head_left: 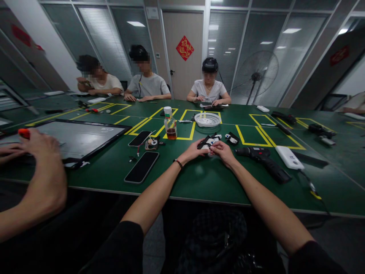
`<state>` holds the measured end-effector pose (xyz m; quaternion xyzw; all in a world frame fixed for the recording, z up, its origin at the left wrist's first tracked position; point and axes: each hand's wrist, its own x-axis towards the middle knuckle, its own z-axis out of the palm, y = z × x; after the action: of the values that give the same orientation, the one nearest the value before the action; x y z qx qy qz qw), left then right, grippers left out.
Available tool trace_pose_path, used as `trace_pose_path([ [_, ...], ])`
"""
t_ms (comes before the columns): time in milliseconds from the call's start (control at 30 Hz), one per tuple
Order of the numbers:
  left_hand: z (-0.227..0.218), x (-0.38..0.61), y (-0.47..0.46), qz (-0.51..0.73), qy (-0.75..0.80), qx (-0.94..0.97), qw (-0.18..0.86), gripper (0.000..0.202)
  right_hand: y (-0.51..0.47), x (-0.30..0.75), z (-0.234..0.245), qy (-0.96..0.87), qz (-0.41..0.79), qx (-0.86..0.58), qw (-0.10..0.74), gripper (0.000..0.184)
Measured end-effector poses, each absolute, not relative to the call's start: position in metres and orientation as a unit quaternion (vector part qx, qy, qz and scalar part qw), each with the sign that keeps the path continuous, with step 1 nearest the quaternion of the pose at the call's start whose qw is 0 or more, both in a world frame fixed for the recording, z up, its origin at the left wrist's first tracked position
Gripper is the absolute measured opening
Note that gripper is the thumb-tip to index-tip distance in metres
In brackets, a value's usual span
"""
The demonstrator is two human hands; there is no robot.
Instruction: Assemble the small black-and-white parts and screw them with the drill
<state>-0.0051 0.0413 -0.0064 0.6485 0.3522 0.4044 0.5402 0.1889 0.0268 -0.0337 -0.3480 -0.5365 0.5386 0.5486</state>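
Both my hands are over the green table [205, 182], right in front of me, w/ the small black-and-white piece [205, 142] up btwn them. My L hand [194, 151] has it from the L side, fingers curled in around it, hardly any gap; my R hand [224, 153] has thumb & fingertips pinched in at its near R edge, almost together. Whether they've also got a tiny bit btwn them, I can't make out; too small & dim. To do this well: let L be the vise, firm but not squeezing, since the piece looks light & might bend; let R do the fine work w/ short, gentle moves, pressing toward L's support rather than away. Wrists low, piece over the tabletop, so anything dropped lands where I can see it. Tilting it a bit to the light would prob. help. Mind the elbow room too: another black-and-white piece [232, 138] lies just beyond my R fingers, the drill [264, 156] to the R of that hand, the big phone [142, 167] and the small wired mechanism [152, 143] off to the L, and the bottle [171, 129] beyond, so no wide sweeps.
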Motion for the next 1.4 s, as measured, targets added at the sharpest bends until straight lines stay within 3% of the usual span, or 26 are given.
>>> trace_pose_path([
  [200, -0.005, -0.001, 0.038, 0.423, 0.375, 0.627, 0.536, 0.072, 0.025, 0.188, -0.032, -0.544, 0.535, -0.344, 0.548, 0.036],
  [467, -0.010, -0.003, 0.044, 0.411, 0.336, 0.580, 0.618, 0.049, 0.021, 0.180, -0.029, -0.508, 0.554, -0.339, 0.566, 0.037],
  [767, -0.015, -0.004, 0.051, 0.416, 0.341, 0.543, 0.645, 0.040, 0.026, 0.178, -0.031, -0.505, 0.532, -0.349, 0.582, 0.037],
  [900, -0.017, -0.008, 0.057, 0.448, 0.375, 0.511, 0.630, 0.040, 0.029, 0.182, -0.036, -0.577, 0.421, -0.407, 0.569, 0.029],
  [1100, -0.010, -0.010, 0.055, 0.477, 0.385, 0.471, 0.635, 0.035, 0.031, 0.181, -0.048, -0.775, 0.153, -0.463, 0.403, 0.014],
  [1400, -0.006, -0.006, 0.047, 0.450, 0.364, 0.490, 0.653, 0.033, 0.033, 0.178, -0.046, -0.808, 0.049, -0.492, 0.320, 0.010],
])
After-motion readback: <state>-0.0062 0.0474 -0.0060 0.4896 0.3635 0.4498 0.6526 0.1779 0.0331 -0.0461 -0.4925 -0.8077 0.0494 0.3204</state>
